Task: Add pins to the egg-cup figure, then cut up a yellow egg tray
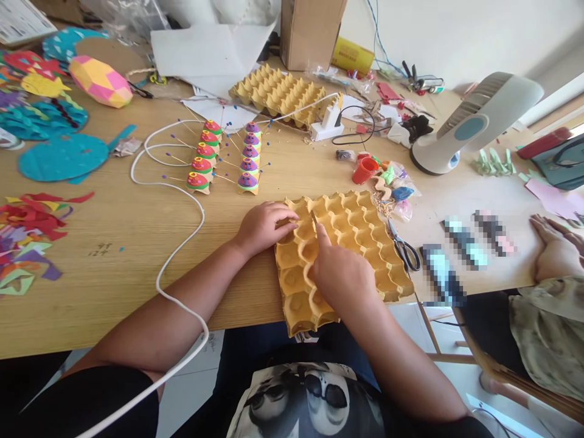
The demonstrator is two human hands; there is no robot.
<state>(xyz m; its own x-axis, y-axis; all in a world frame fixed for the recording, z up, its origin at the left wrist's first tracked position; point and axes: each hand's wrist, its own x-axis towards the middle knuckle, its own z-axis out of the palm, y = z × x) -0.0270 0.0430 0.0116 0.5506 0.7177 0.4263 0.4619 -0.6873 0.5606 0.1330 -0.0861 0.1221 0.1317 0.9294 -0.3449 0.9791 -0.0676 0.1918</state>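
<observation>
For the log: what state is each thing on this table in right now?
Near egg tray, flat, overhanging the table edge.
Left grip, open, flat on that tray.
Right grip, shut on a thin tool.
Scissors, shut, lying flat.
Far egg tray, flat, untouched.
Fan, head tilted up.

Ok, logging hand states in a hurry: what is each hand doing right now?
Left hand: open, pressing flat on the nearer egg tray.
Right hand: closed on a thin tool, kind unclear.
</observation>
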